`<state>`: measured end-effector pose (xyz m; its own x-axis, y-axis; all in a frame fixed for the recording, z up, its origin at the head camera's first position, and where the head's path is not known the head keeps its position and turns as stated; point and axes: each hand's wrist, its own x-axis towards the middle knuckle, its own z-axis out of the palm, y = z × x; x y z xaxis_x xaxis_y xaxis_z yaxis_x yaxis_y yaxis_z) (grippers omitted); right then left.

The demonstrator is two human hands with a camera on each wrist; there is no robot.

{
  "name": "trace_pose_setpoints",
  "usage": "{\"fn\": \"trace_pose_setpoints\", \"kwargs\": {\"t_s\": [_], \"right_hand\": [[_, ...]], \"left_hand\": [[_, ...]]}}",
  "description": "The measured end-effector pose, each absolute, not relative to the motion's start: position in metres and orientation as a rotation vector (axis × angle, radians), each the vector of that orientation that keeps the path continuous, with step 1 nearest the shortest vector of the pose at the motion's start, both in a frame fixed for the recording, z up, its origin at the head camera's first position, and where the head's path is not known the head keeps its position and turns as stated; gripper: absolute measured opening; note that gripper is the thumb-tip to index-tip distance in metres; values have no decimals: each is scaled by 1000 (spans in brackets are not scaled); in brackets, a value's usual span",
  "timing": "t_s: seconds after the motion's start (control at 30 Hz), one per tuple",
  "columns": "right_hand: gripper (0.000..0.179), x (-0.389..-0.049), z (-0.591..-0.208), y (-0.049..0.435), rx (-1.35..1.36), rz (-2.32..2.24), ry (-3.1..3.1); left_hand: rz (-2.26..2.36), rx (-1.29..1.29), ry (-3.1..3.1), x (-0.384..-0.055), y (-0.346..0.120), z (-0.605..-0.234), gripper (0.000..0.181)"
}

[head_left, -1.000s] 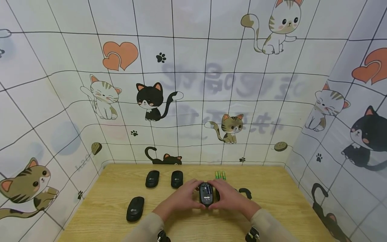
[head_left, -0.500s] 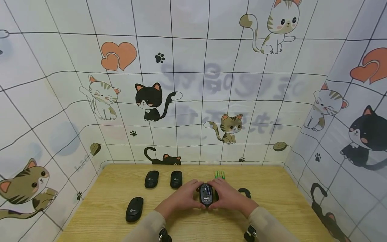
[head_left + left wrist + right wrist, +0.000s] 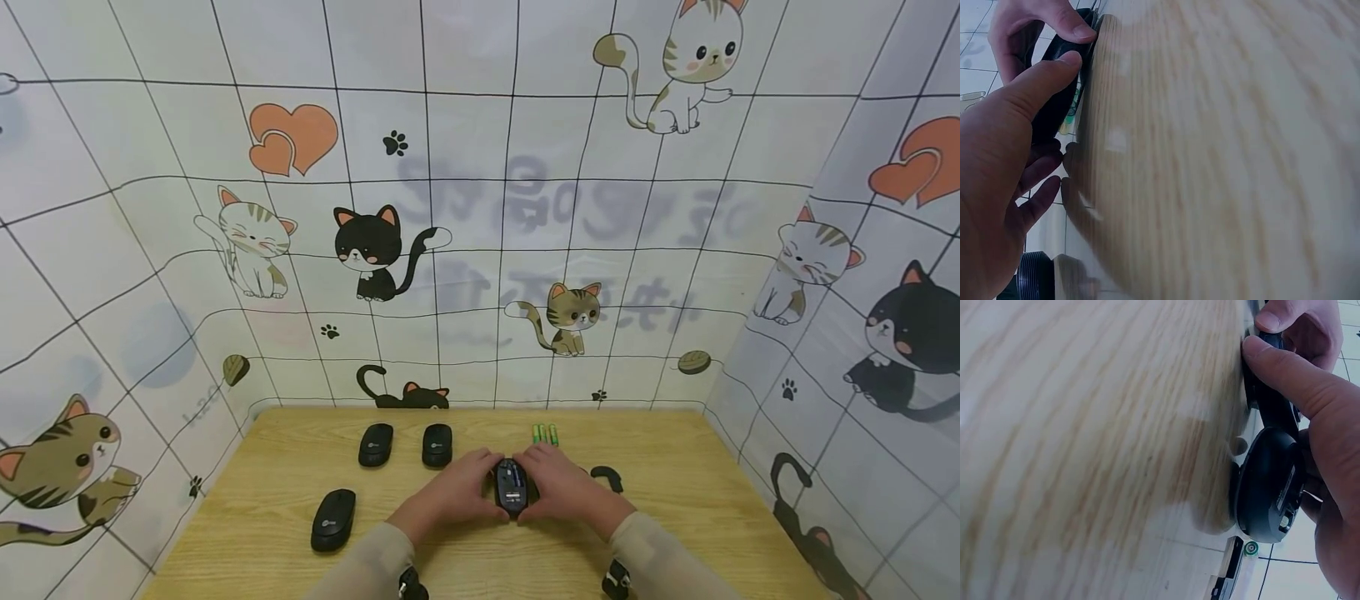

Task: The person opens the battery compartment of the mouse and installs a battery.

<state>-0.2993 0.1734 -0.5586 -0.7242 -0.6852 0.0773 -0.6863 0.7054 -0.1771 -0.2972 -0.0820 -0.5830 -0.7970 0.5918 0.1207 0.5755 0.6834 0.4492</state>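
The right hand [image 3: 1330,428] and left hand [image 3: 1310,330] hold a black mouse [image 3: 1275,406] beside a rounded dark object [image 3: 1267,487].

Site is a small screened-off work booth; the wider premises cannot be determined. White sheeting [image 3: 480,125] with a black grid encloses the wood-grain tabletop [image 3: 240,508] at back, left and right of the frame. Sheeting carries printed cartoon cats [image 3: 369,243] and orange hearts [image 3: 315,133]. Small electrical goods noted at lower centre: computer mouse [image 3: 512,492], underside up, and green batteries [image 3: 545,435].
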Motion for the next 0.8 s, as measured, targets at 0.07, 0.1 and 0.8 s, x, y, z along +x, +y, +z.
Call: {"fn": "trace_pose_setpoints", "kwargs": {"t_s": [0.07, 0.1, 0.8], "right_hand": [[96, -298, -560, 173, 1157, 275, -2898], [96, -298, -560, 173, 1149, 266, -2907], [104, -298, -560, 172, 1111, 235, -2954]], "left_hand": [[712, 1000, 2862, -297, -82, -585, 96], [697, 1006, 2868, -297, -82, -585, 96], [656, 998, 2882, -296, -80, -584, 101]]}}
